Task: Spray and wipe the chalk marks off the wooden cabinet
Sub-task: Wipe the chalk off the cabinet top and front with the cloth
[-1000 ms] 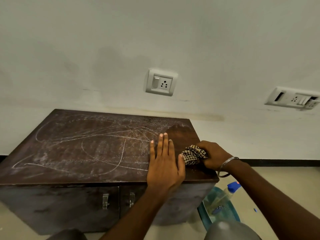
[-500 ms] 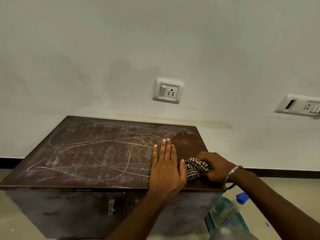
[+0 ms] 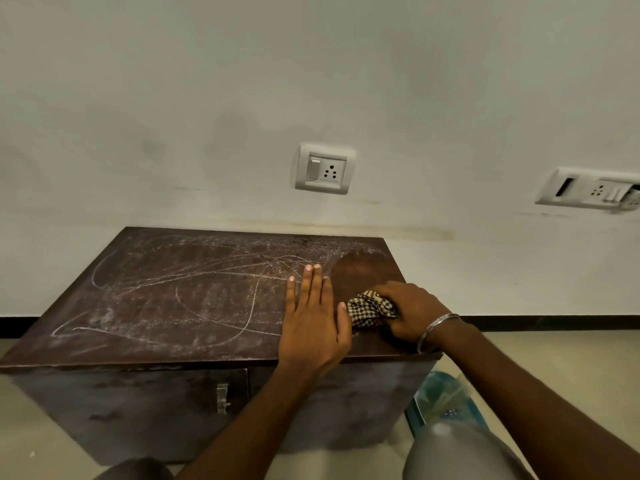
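The checked cloth (image 3: 372, 308) is bunched tight in the right hand (image 3: 412, 311), barely shifted this past second, near the cabinet (image 3: 194, 299) top's right edge. The left hand (image 3: 313, 327) is pressed flat, fingers spread. Chalk marks (image 3: 180, 289) apparently remain everywhere leftward.

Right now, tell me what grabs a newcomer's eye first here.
White chalk scrawls cover most of the dark cabinet top; only its right far corner looks wiped. There the right hand grips a checkered cloth, while the left hand lies flat beside it.
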